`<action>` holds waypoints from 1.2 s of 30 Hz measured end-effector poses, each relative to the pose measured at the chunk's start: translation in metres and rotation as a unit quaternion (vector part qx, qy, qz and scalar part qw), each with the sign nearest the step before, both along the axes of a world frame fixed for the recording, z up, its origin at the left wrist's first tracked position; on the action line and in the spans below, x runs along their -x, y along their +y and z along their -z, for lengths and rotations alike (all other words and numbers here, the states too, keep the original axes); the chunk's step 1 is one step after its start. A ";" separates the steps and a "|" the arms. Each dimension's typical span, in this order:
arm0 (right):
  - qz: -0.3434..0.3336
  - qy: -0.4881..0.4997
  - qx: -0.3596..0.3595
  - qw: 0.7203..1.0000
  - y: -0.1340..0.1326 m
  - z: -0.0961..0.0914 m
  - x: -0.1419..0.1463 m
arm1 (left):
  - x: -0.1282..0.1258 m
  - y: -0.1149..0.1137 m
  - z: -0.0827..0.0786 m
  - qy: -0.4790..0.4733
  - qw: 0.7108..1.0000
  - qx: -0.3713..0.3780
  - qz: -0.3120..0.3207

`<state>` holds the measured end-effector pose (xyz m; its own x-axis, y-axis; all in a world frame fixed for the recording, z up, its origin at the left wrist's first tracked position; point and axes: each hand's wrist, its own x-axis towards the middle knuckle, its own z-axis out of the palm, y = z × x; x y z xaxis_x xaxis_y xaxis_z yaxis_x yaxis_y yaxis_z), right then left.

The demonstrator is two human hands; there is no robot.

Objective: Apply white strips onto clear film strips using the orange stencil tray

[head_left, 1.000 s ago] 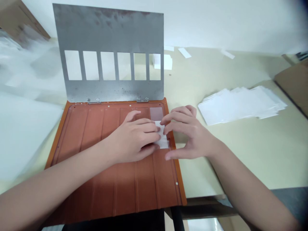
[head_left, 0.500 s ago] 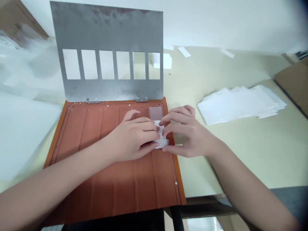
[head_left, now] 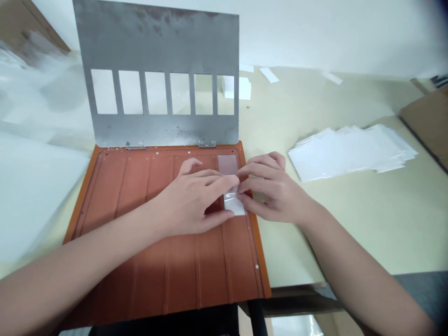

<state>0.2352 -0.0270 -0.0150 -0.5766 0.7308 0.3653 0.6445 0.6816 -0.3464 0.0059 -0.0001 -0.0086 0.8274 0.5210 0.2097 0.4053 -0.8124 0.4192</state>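
Observation:
An orange-brown grooved board lies in front of me, with a grey metal stencil plate hinged upright at its far edge. A small white card rests in the rightmost groove, under a clear film strip. My left hand lies over the board with fingers stretched, index tip and thumb touching the card's left edge. My right hand sits at the board's right rim, its fingertips and thumb pinching the card's right edge.
A fanned stack of white cards lies on the pale table to the right. A few white pieces sit behind the plate. Translucent plastic sheets cover the left side. A cardboard box stands at the far right.
The card now lies flatter in the groove. My left fingers have stretched out along it, and my right thumb has drawn in to the card's edge.

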 end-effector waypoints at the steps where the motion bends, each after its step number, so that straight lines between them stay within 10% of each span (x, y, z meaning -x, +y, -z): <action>1: 0.004 0.006 -0.008 1.000 0.000 0.001 0.001 | 0.000 0.000 -0.001 0.005 1.000 0.009 -0.002; 24: 0.022 -0.040 -0.083 0.995 -0.003 0.006 0.002 | -0.002 -0.001 -0.002 0.004 0.999 0.045 -0.019; 36: 0.033 -0.017 -0.067 0.997 -0.005 0.007 0.004 | -0.001 -0.023 0.001 -0.028 0.982 -0.185 0.015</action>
<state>0.2315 -0.0316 -0.0222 -0.5424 0.7136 0.4433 0.6997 0.6758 -0.2318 0.0071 -0.0230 -0.0096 0.8231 0.3769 0.4249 0.3640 -0.9243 0.1147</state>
